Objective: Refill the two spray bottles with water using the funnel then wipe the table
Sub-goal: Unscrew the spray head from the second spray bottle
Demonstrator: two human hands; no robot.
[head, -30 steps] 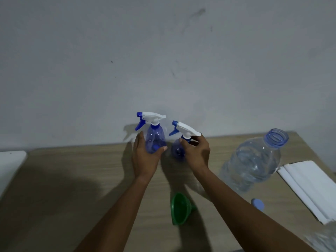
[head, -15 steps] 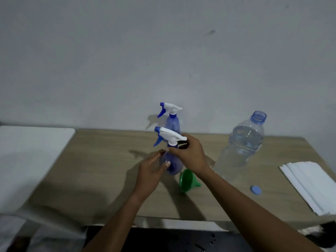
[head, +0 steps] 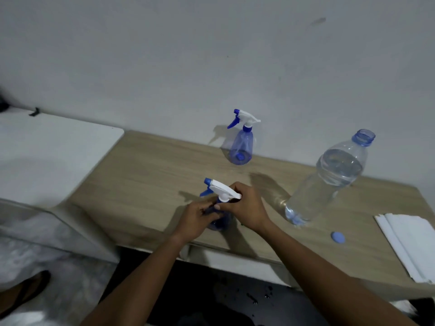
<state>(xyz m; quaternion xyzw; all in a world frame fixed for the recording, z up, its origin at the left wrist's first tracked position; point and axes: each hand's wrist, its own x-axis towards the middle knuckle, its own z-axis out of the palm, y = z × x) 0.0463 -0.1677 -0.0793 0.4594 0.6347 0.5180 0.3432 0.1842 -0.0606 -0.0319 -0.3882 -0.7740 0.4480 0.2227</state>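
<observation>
The near spray bottle (head: 220, 221), translucent blue plastic with a rounded, smooth body and a white trigger head, stands close to the front edge of the pale wood-grain laminate table (head: 141, 175). Its long axis is roughly upright. The blue nozzle tip points toward 10 o'clock, away from the person and to their left, with the blue trigger lever hanging beneath it.

The left hand (head: 197, 218) wraps the body, its fingers curled round the blue plastic. The right hand (head: 249, 208) grips the top, its fingers and thumb closed round the white head where it meets the neck. Much of the body is hidden behind the two hands.

At 1 o'clock from the held bottle, near the wall, the far spray bottle (head: 242, 144) of the same blue plastic and cone-like shape stands upright and apart. Its nozzle also aims toward 10 o'clock.

At 2 to 3 o'clock stands a large clear ribbed plastic water bottle (head: 329, 182) with an open blue-tinted neck, filled to its shoulder.

A small round blue plastic cap (head: 338, 237) lies flat at 4 o'clock, just beside that bottle's base. Farther along at 3 to 4 o'clock, a stack of flat white sheets (head: 409, 245) rests at the table's right end.

A smooth white rounded-corner surface (head: 47, 156) adjoins the table at 9 o'clock.
</observation>
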